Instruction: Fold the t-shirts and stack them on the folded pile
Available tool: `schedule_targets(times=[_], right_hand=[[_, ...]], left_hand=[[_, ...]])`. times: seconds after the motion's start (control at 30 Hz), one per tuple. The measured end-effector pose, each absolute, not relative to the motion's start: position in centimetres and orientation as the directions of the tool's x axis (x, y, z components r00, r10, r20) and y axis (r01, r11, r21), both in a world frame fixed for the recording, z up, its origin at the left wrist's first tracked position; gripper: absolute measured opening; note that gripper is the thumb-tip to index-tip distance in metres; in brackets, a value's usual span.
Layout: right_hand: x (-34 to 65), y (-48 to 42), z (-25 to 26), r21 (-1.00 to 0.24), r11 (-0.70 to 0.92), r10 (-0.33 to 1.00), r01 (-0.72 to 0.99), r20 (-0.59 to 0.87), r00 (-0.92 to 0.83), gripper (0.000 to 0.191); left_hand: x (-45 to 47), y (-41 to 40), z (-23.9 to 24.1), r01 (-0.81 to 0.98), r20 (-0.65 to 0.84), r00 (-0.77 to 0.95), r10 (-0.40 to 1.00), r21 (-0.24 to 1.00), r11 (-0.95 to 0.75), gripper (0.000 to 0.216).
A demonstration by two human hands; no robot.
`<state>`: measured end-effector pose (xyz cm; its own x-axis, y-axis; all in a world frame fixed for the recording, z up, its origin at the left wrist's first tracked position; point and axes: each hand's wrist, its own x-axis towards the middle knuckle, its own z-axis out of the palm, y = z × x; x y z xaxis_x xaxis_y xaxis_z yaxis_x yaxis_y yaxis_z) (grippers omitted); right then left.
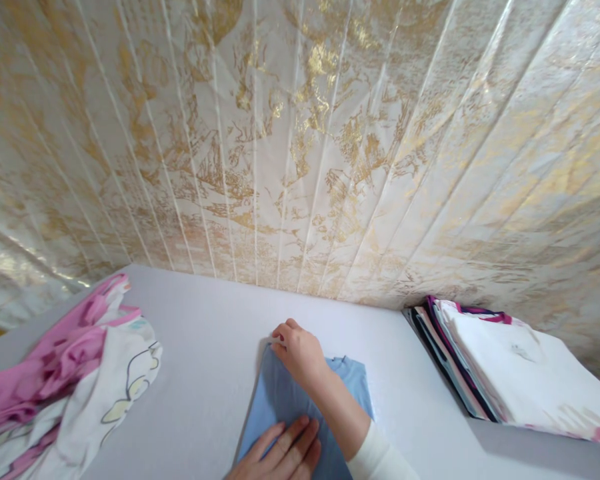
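A light blue shirt [276,399] lies partly folded on the white table [205,333], near its front edge. My right hand [300,351] reaches in from the lower right in a white sleeve. Its fingers are curled on the shirt's far left corner. My left hand [280,452] rests flat on the near part of the shirt with its fingers stretched out and together; only the fingers and part of the back show at the bottom of the view.
A loose heap of pink and white printed clothes [65,373] lies at the table's left. A neat stack of folded garments [510,377], white on top, sits at the right. A wall in white and gold crinkled covering [300,133] rises right behind the table.
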<state>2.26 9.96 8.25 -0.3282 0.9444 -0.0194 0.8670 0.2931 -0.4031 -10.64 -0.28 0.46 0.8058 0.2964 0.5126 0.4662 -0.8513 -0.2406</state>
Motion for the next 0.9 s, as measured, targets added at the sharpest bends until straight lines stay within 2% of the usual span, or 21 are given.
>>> schedule_targets(times=[0.23, 0.5, 0.57, 0.67, 0.77, 0.9], right_hand=[[2.1, 11.2, 6.5, -0.409, 0.417, 0.897, 0.811, 0.045, -0.439, 0.006], [2.2, 10.7, 4.1, -0.422, 0.457, 0.889, 0.783, 0.218, -0.402, 0.011], [2.2, 10.7, 3.9, -0.422, 0.467, 0.884, 0.777, 0.237, -0.403, 0.01], [2.6, 10.2, 4.2, -0.422, 0.464, 0.885, 0.779, 0.257, -0.387, 0.01], [3.5, 8.0, 4.9, -0.432, 0.429, 0.9, 0.793, 0.28, -0.334, 0.025], [4.8, 2.8, 5.0, -0.394, 0.423, 0.901, 0.816, 0.279, -0.332, 0.047]], left_hand=[[-10.7, -0.4, -0.4, 0.487, 0.518, 0.808, 0.282, -0.317, -0.814, 0.031], [-10.4, -1.0, -1.0, 0.5, 0.478, 0.818, 0.319, -0.317, -0.806, 0.036], [-10.5, -1.2, -0.8, 0.516, 0.462, 0.81, 0.36, -0.271, -0.813, 0.039], [-11.9, -1.7, -0.3, 0.61, 0.473, 0.731, 0.491, -0.133, -0.781, 0.052], [-14.5, -2.3, 0.3, 0.74, 0.507, 0.584, 0.634, -0.01, -0.673, 0.057], [-16.6, -2.9, 1.4, 0.82, 0.455, 0.488, 0.745, 0.053, -0.57, 0.059]])
